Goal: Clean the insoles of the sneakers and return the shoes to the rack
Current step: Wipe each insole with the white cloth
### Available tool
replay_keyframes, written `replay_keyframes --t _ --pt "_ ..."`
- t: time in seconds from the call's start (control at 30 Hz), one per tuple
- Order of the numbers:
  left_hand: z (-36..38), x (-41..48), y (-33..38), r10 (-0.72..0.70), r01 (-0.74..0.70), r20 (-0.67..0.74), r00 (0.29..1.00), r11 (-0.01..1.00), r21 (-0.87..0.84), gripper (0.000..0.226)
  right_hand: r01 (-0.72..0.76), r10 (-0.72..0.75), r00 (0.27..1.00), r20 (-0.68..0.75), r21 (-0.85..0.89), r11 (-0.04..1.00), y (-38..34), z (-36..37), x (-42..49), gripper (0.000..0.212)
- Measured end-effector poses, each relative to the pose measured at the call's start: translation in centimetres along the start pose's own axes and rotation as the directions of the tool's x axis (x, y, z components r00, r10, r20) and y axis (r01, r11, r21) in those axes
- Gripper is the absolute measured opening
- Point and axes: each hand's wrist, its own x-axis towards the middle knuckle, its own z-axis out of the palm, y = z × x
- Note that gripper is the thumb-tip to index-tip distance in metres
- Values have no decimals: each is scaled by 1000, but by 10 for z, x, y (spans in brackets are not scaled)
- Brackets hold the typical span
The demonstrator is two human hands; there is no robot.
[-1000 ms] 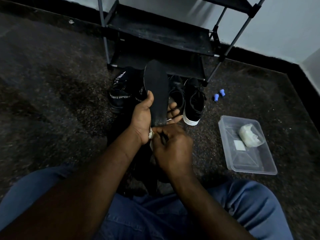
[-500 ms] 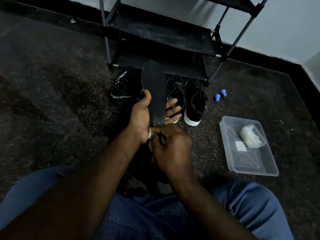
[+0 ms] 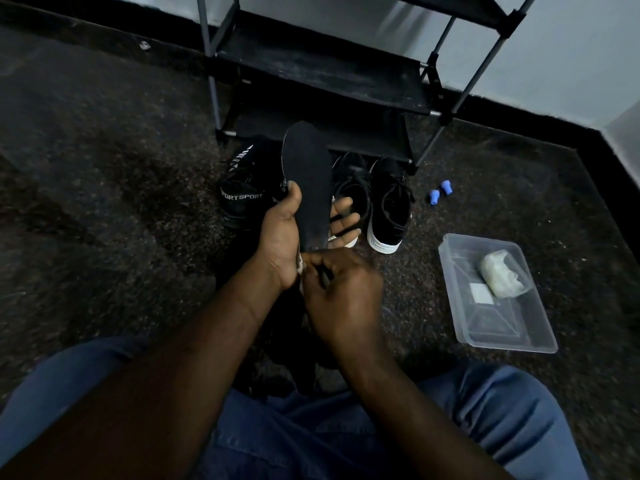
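My left hand (image 3: 282, 233) holds a black insole (image 3: 308, 174) upright, thumb on its left edge and fingers spread behind it. My right hand (image 3: 341, 292) is curled at the insole's heel end, pinching a small white wipe (image 3: 300, 268) against it. Behind the insole stand black sneakers with white soles (image 3: 388, 206) and a black shoe printed SPORT (image 3: 242, 195), all on the floor in front of the black shoe rack (image 3: 318, 74).
A clear plastic tub (image 3: 498, 320) with a white wad of wipes (image 3: 500, 273) sits on the dark carpet at the right. Two small blue caps (image 3: 438, 190) lie near the rack's right leg. My jeans-clad knees fill the bottom.
The insole has tipped slightly to the left in my left hand. My right hand stays at the heel end with the wipe, barely shifted.
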Motion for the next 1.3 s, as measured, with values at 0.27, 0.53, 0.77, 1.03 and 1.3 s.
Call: replay_keyframes --t 0.27,0.53,0.77,1.03,1.3 --pt "7 -6 -9 -38 40 -31 999 995 92 76 -131 131 991 34 4 991 -7 -3 25 17" --pt "5 -4 -1 13 -9 -81 997 998 56 73 -31 31 999 11 -2 1000 -2 1 9 17" --pt "12 -4 -7 -4 16 -112 994 994 109 71 -88 86 996 33 33 996 2 -1 17 18" --pt "8 -6 -7 7 11 -128 992 990 142 71 -89 88 994 65 17 996 -2 -4 23 19" --pt "3 -1 -1 11 0 -124 992 996 89 68 -41 29 984 175 68 997 13 -13 -4 20"
